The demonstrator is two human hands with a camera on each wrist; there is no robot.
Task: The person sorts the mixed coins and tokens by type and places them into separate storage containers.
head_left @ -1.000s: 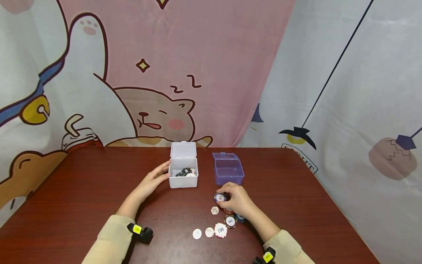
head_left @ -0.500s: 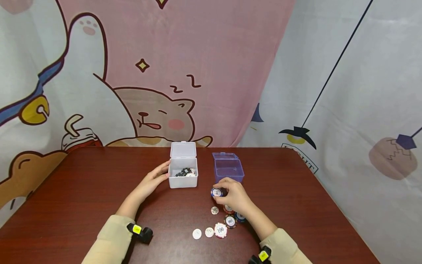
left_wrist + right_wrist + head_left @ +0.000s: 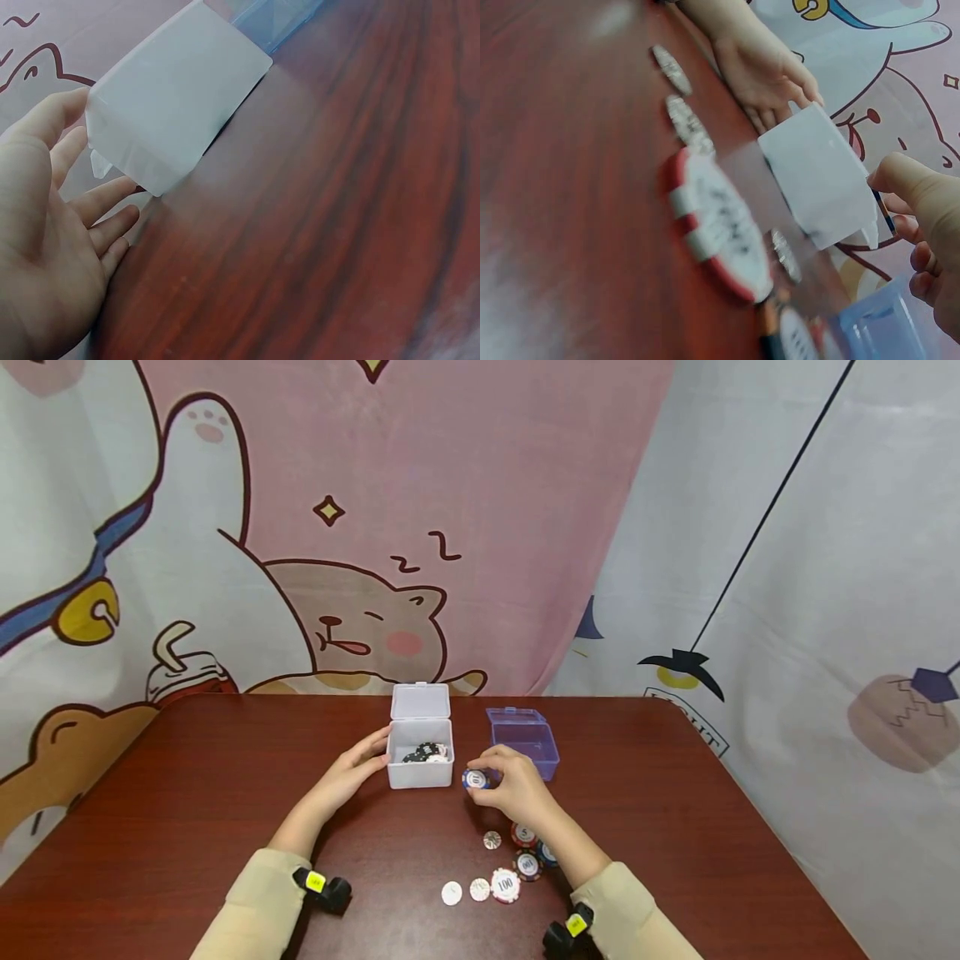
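Note:
My right hand (image 3: 519, 789) pinches a blue-and-white poker chip (image 3: 476, 779) marked 10 between thumb and fingers. It is held just right of the open white box (image 3: 420, 777), above the table. In the right wrist view the chip (image 3: 883, 211) shows edge-on, its dark rim between thumb and fingers. My left hand (image 3: 351, 774) rests against the white box's left side, fingers loosely extended. The left wrist view has the thumb and fingertips at the box's edge (image 3: 172, 90). Black and white chips (image 3: 425, 752) lie inside that box.
An open blue translucent box (image 3: 546, 768) stands right of the white one, partly behind my right hand. Nearer lie a red chip (image 3: 523, 835), a black chip (image 3: 528, 865), a blue chip (image 3: 547, 853), a pink-and-white 100 chip (image 3: 506, 885) and several coin-like discs (image 3: 452, 893).
My right hand has moved left and away from me with the blue chip, from beside the loose chips to the white box's right side. The left hand stays at the box.

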